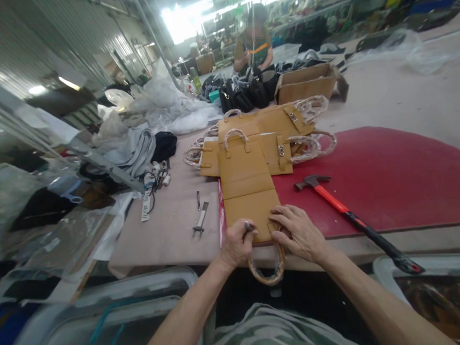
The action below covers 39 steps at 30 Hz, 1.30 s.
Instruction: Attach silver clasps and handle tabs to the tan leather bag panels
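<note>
1. The panel [248, 184], tan and creased across its middle, is laid flat over the left end of the red mat [396, 176]; its long axis is run away from the mat's near edge, the far end leaned slightly left.
2. The near handle [267, 282] is pointed toward the wearer, hung past the mat's near edge; the far handle [235, 132] is pointed away, over the pile [264, 123] of tan bags at the mat's far left.
3. The panel's near left corner is covered by the left hand [237, 243], fingers curled, a small dark piece [249, 226] gripped at the tips; the near right corner is touched by the right hand [299, 233], fingers bent; whether anything is pinched there cannot be told.
4. On the mat a hammer [349, 215] is laid slantwise, its grip carried past the near edge; left of the mat, on the table [152, 246], a rod [198, 200] and a pronged tool [201, 221] are set.
5. Beyond the mat, black bags [240, 94] and a carton [305, 88] are placed; farther off, a person [260, 53] is seen; the room is lit by bright windows [188, 20].
</note>
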### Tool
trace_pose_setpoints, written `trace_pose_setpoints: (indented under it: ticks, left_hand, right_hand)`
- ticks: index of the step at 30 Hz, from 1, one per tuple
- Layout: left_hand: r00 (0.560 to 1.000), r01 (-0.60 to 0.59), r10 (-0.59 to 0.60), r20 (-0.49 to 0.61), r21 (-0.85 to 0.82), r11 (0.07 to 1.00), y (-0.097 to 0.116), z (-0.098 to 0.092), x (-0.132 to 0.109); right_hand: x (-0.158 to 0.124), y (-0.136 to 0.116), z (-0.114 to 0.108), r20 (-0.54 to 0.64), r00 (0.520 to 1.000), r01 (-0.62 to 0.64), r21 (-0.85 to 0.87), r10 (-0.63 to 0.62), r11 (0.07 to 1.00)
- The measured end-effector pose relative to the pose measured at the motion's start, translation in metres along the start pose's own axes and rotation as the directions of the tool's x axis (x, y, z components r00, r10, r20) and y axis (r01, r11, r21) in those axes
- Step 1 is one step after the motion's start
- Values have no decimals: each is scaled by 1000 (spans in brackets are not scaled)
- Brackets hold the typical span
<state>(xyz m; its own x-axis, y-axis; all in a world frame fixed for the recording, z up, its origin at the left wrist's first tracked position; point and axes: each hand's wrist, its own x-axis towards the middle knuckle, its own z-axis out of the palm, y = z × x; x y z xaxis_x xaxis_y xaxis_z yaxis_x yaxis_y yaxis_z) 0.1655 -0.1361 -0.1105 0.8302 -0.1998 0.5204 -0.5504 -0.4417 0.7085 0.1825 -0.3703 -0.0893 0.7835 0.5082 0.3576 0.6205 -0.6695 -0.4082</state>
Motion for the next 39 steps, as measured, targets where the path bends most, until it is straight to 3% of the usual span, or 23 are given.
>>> trace_pose_setpoints:
  ticks: [8,24,39]
  left_hand:
    - [964,214,-236,-124,-169,962,5,-4,8]
    - [975,178,-202,-88,-229,957,8,-7,8]
    - [964,196,-229,-135,-223,955,5,-6,4]
  right_hand:
    - [2,-3,1,7,1000,-21,1,21,1000]
    - [-1,4,6,5,1000,26,-4,-26,1000]
    - [-4,7,-2,97,995,4,70,-11,998]
